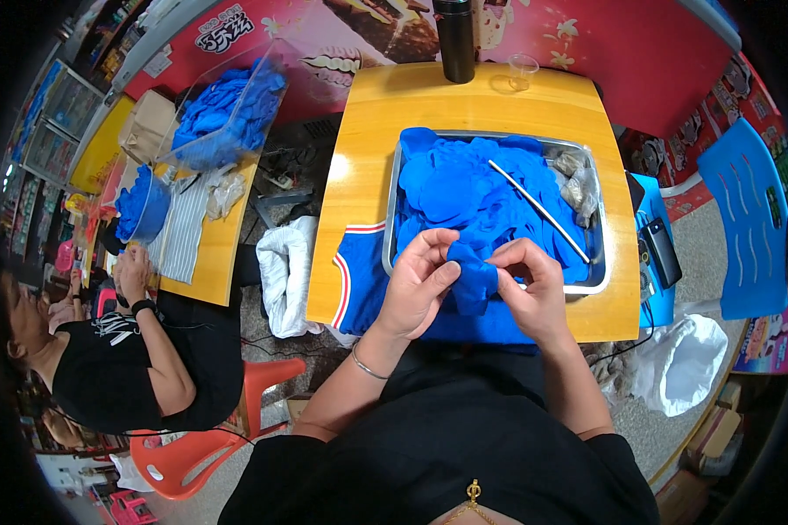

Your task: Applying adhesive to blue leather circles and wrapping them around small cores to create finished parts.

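Observation:
A small piece of blue fabric (pixel 473 278) is pinched between my two hands over the tray's near edge. My left hand (pixel 418 284) grips its left side with thumb and fingers, and my right hand (pixel 534 290) pinches its right side. Beyond them is a metal tray (pixel 606 254) heaped with blue fabric pieces (pixel 446 184), many of them rounded. A thin white stick (pixel 538 210) rests slantwise on the heap. Crumpled clear bags (pixel 578 185) sit at the tray's right end. Blue cloth with red and white trim (pixel 359 278) lies beside and below the tray.
On the wooden table (pixel 368 114) stand a black thermos (pixel 454 42) and a clear cup (pixel 523 72) at the back. A phone (pixel 663 252) lies on a blue seat at right. At left, a co-worker (pixel 123 376) sits by a clear bin (pixel 271 96) of blue pieces.

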A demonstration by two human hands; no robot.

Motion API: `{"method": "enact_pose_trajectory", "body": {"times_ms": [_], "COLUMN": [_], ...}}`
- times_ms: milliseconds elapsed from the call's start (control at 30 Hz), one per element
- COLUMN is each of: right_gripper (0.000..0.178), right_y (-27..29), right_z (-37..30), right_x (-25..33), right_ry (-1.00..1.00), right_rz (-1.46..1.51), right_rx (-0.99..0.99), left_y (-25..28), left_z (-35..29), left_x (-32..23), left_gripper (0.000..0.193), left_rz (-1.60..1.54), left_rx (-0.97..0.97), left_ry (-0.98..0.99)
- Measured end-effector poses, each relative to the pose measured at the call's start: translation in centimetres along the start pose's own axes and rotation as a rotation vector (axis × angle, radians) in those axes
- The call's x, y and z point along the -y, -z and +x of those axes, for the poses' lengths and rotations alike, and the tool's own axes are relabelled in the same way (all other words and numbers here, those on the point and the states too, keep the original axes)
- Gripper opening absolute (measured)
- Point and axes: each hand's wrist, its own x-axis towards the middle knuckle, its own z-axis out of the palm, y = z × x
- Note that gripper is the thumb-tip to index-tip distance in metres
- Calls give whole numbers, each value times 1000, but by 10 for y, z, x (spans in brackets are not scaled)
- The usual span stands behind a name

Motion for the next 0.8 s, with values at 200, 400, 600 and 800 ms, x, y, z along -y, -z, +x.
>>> {"method": "enact_pose_trajectory", "body": {"times_ms": [200,400,600,800], "right_gripper": [4,10,28,21], "right_y": [-2,22,69,78], "right_z": [-1,13,46,52], "right_x": [-3,-13,-58,-68], "right_ry": [17,91,134,72], "right_rz": [43,22,-1140,-1165], "right_rx": [-47,-254,-192,-151], "left_y": [2,1,8,13], "left_z": [2,7,4,2], "left_x": [6,-3,-13,-14], "left_gripper": [11,10,13,19], "left_rz": [-23,-26,87,207], "left_rx": [-83,-240,-123,-162], "left_ry": [-10,-116,-131,-159]}}
